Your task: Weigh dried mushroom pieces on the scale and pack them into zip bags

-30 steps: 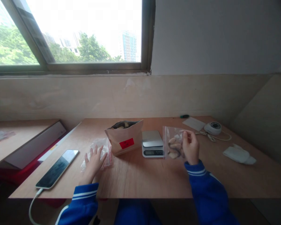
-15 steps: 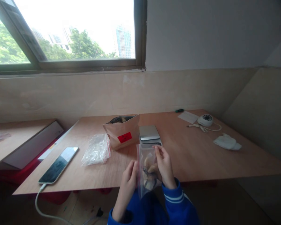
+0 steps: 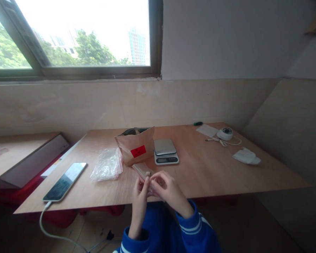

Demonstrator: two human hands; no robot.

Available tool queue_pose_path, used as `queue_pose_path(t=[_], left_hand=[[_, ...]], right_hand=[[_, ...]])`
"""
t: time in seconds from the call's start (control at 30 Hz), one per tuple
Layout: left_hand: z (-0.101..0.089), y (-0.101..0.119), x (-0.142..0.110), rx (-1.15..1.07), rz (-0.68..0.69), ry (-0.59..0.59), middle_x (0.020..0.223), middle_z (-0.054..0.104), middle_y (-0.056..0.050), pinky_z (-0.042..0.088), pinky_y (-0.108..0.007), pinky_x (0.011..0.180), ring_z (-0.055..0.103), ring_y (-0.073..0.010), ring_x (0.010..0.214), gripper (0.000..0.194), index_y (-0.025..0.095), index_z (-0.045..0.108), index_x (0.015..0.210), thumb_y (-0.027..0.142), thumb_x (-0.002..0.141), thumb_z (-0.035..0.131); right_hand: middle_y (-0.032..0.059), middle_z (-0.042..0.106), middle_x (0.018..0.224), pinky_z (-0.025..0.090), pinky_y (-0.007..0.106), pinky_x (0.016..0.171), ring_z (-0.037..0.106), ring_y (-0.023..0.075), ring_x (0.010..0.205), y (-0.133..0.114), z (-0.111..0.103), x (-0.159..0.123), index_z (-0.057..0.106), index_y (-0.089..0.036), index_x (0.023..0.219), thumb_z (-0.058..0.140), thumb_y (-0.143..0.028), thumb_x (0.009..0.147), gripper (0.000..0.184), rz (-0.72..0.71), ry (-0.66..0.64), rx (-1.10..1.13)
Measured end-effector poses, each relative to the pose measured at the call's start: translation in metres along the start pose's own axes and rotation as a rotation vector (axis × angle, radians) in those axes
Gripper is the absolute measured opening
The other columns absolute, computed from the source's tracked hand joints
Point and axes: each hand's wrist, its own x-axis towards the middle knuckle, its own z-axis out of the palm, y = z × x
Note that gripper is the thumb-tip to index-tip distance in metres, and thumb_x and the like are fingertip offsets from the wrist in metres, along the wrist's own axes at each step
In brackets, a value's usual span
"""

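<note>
Both of my hands grip a clear zip bag [image 3: 140, 170] in front of me, near the table's front edge. My left hand [image 3: 141, 192] pinches it from the left, thumb up. From the right, my right hand [image 3: 165, 186] closes its fingers on the bag's edge. A small pale piece [image 3: 147, 174] shows just above my left thumb; the rest of the contents is hidden by my fingers. Behind the bag stands an open brown paper pouch [image 3: 126, 151] with a red label. Beside the pouch is a small white digital scale [image 3: 166, 151] with a metal plate.
A stack of clear bags [image 3: 106, 167] lies left of the pouch. Farther left is a phone [image 3: 65, 182] with a white cable plugged in. At the right are a white dome camera [image 3: 224, 134] with cable, a paper sheet [image 3: 206, 130] and a crumpled white cloth or tissue [image 3: 246, 156].
The zip bag has gone from hanging upright to tilted, its far end toward the pouch. My right hand has moved left and closer to my left hand. The scale's display is now uncovered.
</note>
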Motion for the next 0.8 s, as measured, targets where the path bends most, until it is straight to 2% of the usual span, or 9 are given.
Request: queue_pose_path(t=[0.03, 0.1, 0.27, 0.47, 0.67, 0.8], left_hand=[[0.001, 0.001, -0.001, -0.027, -0.007, 0.018, 0.071, 0.060, -0.001, 0.048, -0.022, 0.049, 0.060, -0.0139, 0.060, 0.047, 0.015, 0.057, 0.088, 0.052, 0.064, 0.072], [0.001, 0.001, -0.003, -0.042, 0.000, 0.020, 0.077, 0.063, -0.003, 0.049, -0.022, 0.054, 0.062, -0.0156, 0.067, 0.046, 0.015, 0.058, 0.088, 0.053, 0.066, 0.070], [-0.002, -0.003, -0.005, 0.106, 0.099, -0.113, 0.081, 0.064, -0.004, 0.053, -0.027, 0.066, 0.063, -0.0188, 0.077, 0.040, 0.016, 0.057, 0.087, 0.054, 0.076, 0.060], [-0.006, -0.003, -0.011, 0.260, 0.177, -0.235, 0.082, 0.064, -0.004, 0.052, -0.030, 0.073, 0.062, -0.0184, 0.077, 0.031, 0.017, 0.055, 0.089, 0.048, 0.084, 0.054], [-0.007, -0.002, -0.010, 0.327, 0.255, -0.192, 0.074, 0.059, -0.002, 0.049, -0.027, 0.070, 0.057, -0.0158, 0.072, 0.029, 0.018, 0.054, 0.081, 0.046, 0.085, 0.053], [-0.008, 0.000, -0.010, 0.355, 0.295, -0.200, 0.071, 0.056, -0.001, 0.048, -0.025, 0.067, 0.055, -0.0145, 0.069, 0.029, 0.017, 0.054, 0.078, 0.045, 0.085, 0.052]], right_hand=[[0.0022, 0.060, 0.084, 0.049, 0.028, 0.072, 0.060, 0.0165, 0.081, -0.003, 0.001, -0.001, 0.062, -0.021, 0.088, 0.058, -0.024, 0.085, 0.007, -0.013, -0.054, -0.005], [0.0022, 0.060, 0.085, 0.049, 0.027, 0.073, 0.060, 0.0168, 0.082, -0.007, 0.003, -0.002, 0.063, -0.020, 0.085, 0.061, -0.020, 0.082, 0.004, -0.030, -0.058, -0.032], [0.0025, 0.061, 0.080, 0.049, 0.028, 0.070, 0.061, 0.0176, 0.076, -0.010, 0.000, -0.006, 0.064, -0.020, 0.082, 0.056, -0.023, 0.087, 0.010, -0.018, -0.020, -0.114], [0.0045, 0.068, 0.085, 0.050, 0.028, 0.073, 0.064, 0.0184, 0.080, -0.017, -0.012, -0.013, 0.070, -0.022, 0.089, 0.050, -0.024, 0.090, 0.021, -0.019, -0.073, -0.074], [0.0062, 0.070, 0.086, 0.050, 0.029, 0.075, 0.065, 0.0189, 0.080, -0.023, -0.012, -0.014, 0.073, -0.021, 0.089, 0.048, -0.024, 0.090, 0.025, -0.016, -0.045, -0.058], [0.0052, 0.070, 0.080, 0.050, 0.027, 0.073, 0.065, 0.0181, 0.076, -0.021, -0.011, -0.012, 0.072, -0.019, 0.081, 0.050, -0.023, 0.088, 0.023, 0.007, 0.002, -0.039]])
